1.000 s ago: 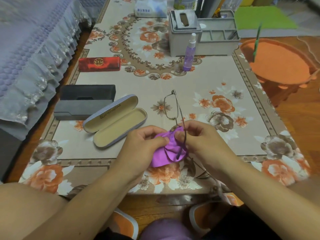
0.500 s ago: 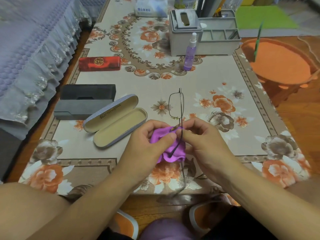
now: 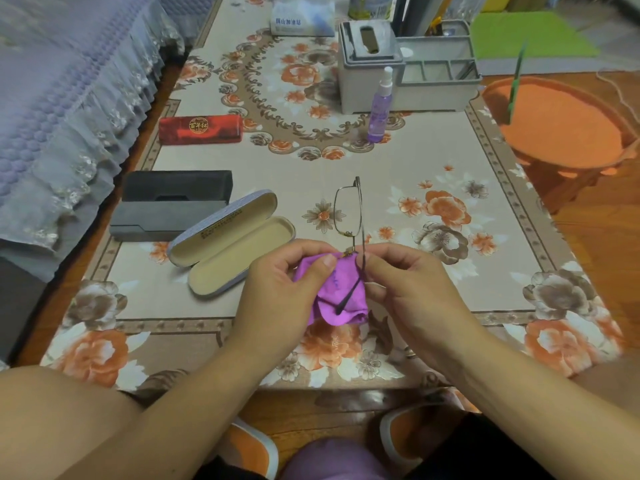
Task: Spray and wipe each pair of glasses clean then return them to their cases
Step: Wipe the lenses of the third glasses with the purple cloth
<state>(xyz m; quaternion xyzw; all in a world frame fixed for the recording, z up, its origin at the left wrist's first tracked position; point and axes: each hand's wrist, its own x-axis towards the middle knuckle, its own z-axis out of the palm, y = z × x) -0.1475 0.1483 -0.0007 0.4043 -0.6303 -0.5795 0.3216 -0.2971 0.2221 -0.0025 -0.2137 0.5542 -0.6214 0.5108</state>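
Both hands meet above the near part of the floral table cover (image 3: 398, 168). The left hand (image 3: 280, 289) pinches a purple cloth (image 3: 341, 296) between thumb and curled fingers, the cloth bunched over the lower lens of the glasses (image 3: 349, 211), whose other thin-rimmed lens stands upright above the knuckles. The right hand (image 3: 412, 285) pinches the frame close to the bridge; which fingers bear on the metal is hard to make out, since the cloth and the left thumb cover that spot. A dark temple tip lies across the cloth. Just left of the hands, an open case (image 3: 232, 244) with a beige lining lies on the table, lid tilted back. Behind it rests a closed grey and black case (image 3: 173, 206), and farther back a closed red case (image 3: 201, 129). The purple spray bottle (image 3: 379, 105) stands upright well beyond the glasses, just in front of a grey tissue box (image 3: 363, 64) joined to a compartment organiser (image 3: 440, 81). An orange stool (image 3: 561, 123) sits beside the table's right edge, and a lilac frilled bedspread (image 3: 69, 98) hangs along the left.
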